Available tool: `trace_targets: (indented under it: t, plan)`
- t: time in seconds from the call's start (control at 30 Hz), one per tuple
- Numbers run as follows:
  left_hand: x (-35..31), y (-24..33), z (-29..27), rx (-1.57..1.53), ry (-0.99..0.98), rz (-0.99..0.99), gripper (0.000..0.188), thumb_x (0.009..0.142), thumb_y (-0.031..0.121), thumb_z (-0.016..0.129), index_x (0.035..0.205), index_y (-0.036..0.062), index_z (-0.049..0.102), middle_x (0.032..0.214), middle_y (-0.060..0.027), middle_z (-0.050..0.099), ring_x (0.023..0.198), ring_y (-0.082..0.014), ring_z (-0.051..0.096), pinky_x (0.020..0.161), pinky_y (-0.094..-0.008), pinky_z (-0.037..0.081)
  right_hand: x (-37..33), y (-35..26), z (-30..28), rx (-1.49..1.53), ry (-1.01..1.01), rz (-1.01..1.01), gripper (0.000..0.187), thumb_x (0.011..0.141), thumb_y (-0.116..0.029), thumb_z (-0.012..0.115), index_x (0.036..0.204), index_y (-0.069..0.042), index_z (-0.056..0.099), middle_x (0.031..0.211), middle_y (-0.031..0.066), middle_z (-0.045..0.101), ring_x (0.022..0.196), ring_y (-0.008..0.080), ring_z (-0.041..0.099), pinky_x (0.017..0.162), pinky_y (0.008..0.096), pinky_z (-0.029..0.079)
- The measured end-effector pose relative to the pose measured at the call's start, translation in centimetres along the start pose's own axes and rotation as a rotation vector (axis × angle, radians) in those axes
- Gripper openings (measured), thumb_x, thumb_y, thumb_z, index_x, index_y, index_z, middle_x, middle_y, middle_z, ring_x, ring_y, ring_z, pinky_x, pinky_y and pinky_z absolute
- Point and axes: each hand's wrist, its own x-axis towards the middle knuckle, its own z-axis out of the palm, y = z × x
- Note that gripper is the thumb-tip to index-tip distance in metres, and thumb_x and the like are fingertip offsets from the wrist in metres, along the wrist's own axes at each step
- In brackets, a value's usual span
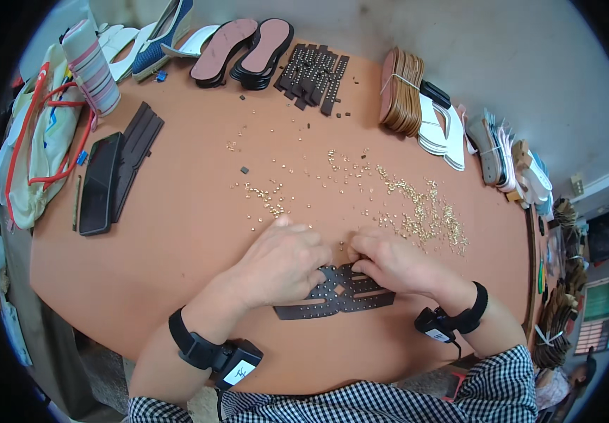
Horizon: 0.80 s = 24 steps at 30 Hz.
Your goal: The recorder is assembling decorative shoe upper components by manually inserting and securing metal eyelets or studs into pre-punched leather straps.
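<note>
A dark brown studded shoe upper (332,304), cut with slots and a diamond-shaped hole, lies on the table in front of me. My left hand (283,259) is closed over its left upper part, with the thumb against the edge. At the upper right part is my right hand (392,261), its fingers curled in a pinch; whatever is between these fingertips is hidden. Small gold studs (420,215) lie scattered beyond my right hand. A smaller scatter of gold studs (272,201) is just past my left hand.
Several studded straps (315,74) are piled at the back, beside pink-topped black soles (265,46). A tied brown sole bundle (403,92) stands back right, near white sole pieces (442,134). On the left are a phone (100,183), dark strips (137,151) and a striped roll (91,67).
</note>
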Motion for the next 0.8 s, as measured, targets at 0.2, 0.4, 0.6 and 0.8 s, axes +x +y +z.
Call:
trace_targets:
  t: [0.2,0.4,0.6,0.8]
  plan:
    - [0.4,0.1,-0.1,0.032,-0.018,0.042,0.016,0.068,0.022,0.067,0.08,0.0123,0.063,0.075,-0.0044,0.056,0.081,-0.0218,0.056,0.077,-0.0359,0.039,0.4,-0.1,-0.9,0.101,-0.07,0.074,0.01,0.073,-0.006,0.061,0.08,-0.004,0.055,0.078,0.0114,0.055,0.074,0.0279,0.056,0.065,0.0353,0.044]
    - [0.2,0.1,0.1,0.006,0.011,0.045,0.018,0.069,0.022,0.066,0.083,0.0113,0.062,0.076,-0.0042,0.056,0.082,-0.022,0.056,0.08,-0.0365,0.038,1.6,-0.5,-1.3,0.053,-0.202,0.215,0.016,0.067,-0.011,0.066,0.076,-0.003,0.056,0.074,0.0133,0.059,0.072,0.0304,0.058,0.065,0.038,0.046]
    - [-0.5,-0.4,0.9,-0.044,0.114,0.016,0.015,0.073,0.02,0.064,0.083,0.0097,0.061,0.076,-0.0051,0.056,0.081,-0.0215,0.055,0.081,-0.0369,0.037,1.1,-1.1,-0.7,0.01,-0.101,0.197,0.014,0.068,-0.011,0.067,0.077,-0.003,0.061,0.076,0.0139,0.061,0.072,0.0292,0.06,0.065,0.0362,0.047]
    - [-0.2,-1.2,0.1,-0.164,0.384,-0.021,0.013,0.075,0.019,0.064,0.079,0.0068,0.062,0.07,-0.0075,0.055,0.073,-0.0238,0.056,0.074,-0.0359,0.041,-0.5,-0.8,0.1,0.213,0.039,0.253,0.012,0.069,-0.008,0.069,0.078,-0.002,0.063,0.072,0.0103,0.062,0.065,0.0213,0.059,0.06,0.0308,0.046]
